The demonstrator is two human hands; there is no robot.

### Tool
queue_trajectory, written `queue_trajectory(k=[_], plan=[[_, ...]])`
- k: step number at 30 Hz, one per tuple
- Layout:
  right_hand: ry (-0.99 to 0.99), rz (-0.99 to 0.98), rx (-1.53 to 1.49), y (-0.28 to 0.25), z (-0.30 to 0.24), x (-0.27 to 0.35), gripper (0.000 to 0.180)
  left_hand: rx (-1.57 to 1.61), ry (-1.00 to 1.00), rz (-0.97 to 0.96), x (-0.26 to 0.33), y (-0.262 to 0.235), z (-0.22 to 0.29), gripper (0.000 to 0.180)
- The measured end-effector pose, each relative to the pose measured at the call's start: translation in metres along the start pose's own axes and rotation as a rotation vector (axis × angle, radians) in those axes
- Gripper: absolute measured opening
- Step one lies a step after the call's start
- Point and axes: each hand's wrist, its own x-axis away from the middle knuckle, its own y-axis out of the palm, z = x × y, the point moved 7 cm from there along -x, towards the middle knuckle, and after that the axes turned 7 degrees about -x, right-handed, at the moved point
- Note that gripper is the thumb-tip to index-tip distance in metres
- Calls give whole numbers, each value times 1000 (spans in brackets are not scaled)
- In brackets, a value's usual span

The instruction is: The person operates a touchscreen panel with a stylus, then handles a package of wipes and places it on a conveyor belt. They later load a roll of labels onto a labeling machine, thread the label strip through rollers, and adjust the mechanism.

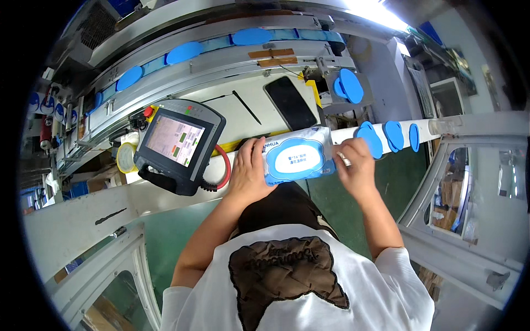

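A soft white and blue wet wipes pack lies level in front of my body, its printed top face up. My left hand holds the pack's left end, fingers along its side. At the right end, my right hand is closed with its fingers curled in a pinch against the pack's edge. A small pale bit shows between those fingers; I cannot tell whether it is the pack's end. Just beyond the pack, a dark smartphone rests on the white worktop.
Left stands a handheld control panel with a lit screen and red cable. Beyond, a conveyor carries several blue oval lids. More blue lids sit along the right ledge. Tape lies left; a thin black stick lies near the phone.
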Motion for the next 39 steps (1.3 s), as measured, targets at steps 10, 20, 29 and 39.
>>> queue_trajectory(k=[10,20,29,39], plan=[[50,23,70,-24,1,25,17,-6,-7,-9,-1,-1,2,99],[106,99,136,-46,13,37,15,-60,-12,-18,0,1,1,102],[158,122,155,-45,16,30,16,-46,-6,-13,0,1,0,101],[54,97,180,-36,4,36,18,-32,-3,-6,-1,1,1,100]])
